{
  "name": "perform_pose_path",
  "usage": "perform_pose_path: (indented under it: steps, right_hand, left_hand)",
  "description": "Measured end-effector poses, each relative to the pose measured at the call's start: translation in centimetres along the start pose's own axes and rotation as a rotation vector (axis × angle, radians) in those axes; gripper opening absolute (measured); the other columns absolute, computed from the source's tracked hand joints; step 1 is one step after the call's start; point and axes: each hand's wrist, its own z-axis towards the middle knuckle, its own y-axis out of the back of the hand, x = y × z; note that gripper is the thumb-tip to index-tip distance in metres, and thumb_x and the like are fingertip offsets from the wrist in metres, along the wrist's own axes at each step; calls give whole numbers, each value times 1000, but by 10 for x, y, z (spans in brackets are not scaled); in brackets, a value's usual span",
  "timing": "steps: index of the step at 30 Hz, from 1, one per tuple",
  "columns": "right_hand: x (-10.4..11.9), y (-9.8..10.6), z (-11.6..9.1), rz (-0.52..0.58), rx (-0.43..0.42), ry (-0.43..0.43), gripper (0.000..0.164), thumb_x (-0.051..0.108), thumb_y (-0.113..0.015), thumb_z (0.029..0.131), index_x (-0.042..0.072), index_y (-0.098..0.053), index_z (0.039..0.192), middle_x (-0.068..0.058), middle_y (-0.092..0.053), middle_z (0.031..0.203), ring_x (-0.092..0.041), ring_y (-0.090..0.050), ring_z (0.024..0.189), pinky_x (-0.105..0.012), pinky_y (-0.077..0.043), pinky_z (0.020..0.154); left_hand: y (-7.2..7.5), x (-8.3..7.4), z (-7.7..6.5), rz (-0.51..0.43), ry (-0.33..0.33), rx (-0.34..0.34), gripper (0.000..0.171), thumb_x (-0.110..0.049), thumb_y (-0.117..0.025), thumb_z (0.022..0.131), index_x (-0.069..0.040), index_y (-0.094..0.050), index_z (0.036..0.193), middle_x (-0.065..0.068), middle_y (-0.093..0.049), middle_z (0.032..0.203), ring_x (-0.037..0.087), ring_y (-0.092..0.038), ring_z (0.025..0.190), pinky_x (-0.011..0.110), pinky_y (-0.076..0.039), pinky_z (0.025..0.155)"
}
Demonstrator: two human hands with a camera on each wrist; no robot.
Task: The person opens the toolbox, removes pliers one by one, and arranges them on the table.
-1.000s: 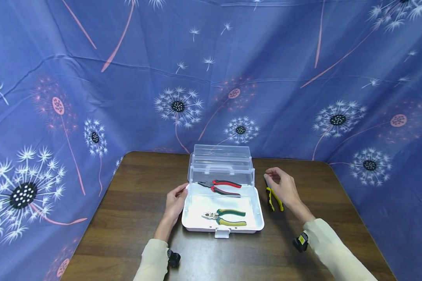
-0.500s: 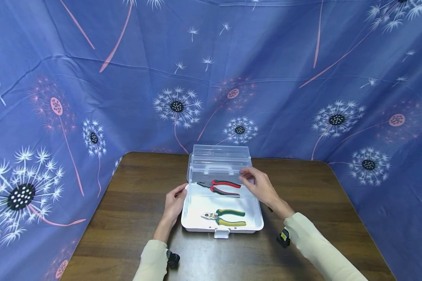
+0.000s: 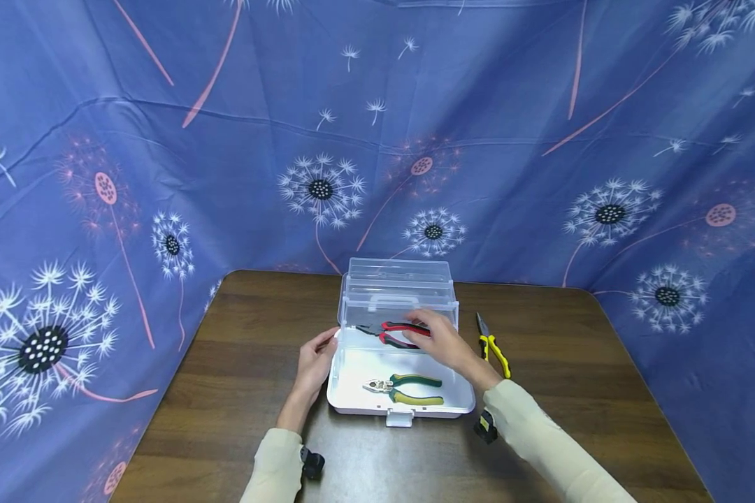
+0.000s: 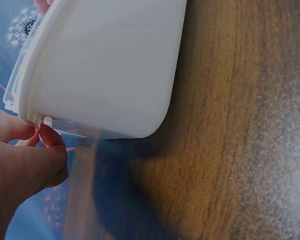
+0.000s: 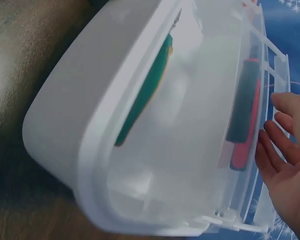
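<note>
A white toolbox [image 3: 351, 391] stands on the table with its clear lid [image 3: 396, 276] raised at the back. My left hand [image 3: 313, 360] pinches the toolbox at its rear left rim, thumb and fingertips meeting there in the left wrist view. Over the rear right of the toolbox is my right hand [image 3: 445, 342], fingers loosely bent, close to the red-and-black pliers [image 3: 409, 326]. Its fingers part cover those handles from the head camera. Combination pliers [image 3: 417, 401] with green-and-yellow handles lie in the front of the toolbox, head to the left.
Yellow-and-black long-nose pliers [image 3: 498, 355] lie on the wooden table [image 3: 239, 363], just right of the toolbox. A white latch [image 3: 399, 419] sticks out at the toolbox's front. A blue dandelion-print cloth [image 3: 226, 175] hangs behind the table.
My right hand has left the long-nose pliers on the table and moved left over the toolbox to the red-and-black pliers. My left hand stays at the rim.
</note>
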Motion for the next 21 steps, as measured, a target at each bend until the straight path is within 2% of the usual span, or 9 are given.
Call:
perform_pose_path:
  steps: [4,12,17,21]
  right_hand:
    - [1,-6,3,-27,37,-6,37,14,-77,94,0,-68,127,-16,-69,124,-32,-64,113,-49,-53,92]
    - [5,-8,10,-27,147,-62,51,21,-75,96,-3,-61,139,-19,-63,137,-36,-57,126,-52,-47,103]
    - [13,-8,14,-99,153,6,49,17,-80,92,-3,-64,134,-18,-64,128,-33,-60,117,-49,-50,98]
    - [22,-11,19,-183,156,53,46,17,-82,89,1,-68,130,-12,-61,115,-25,-59,96,-40,-52,81]
  left_hand:
    - [-1,-1,-1,-13,1,6,33,-7,-55,106,6,-62,135,25,-66,127,28,-60,108,22,-49,82]
    - [-2,-1,0,10,25,-2,33,-8,-55,106,3,-64,135,21,-66,126,27,-60,108,23,-49,82]
    - [-2,1,0,12,20,-6,33,-7,-55,105,4,-64,135,22,-66,126,24,-60,106,21,-49,82]
    - [-1,2,1,27,21,-17,32,-7,-56,105,3,-65,134,20,-67,126,20,-60,103,20,-49,82]
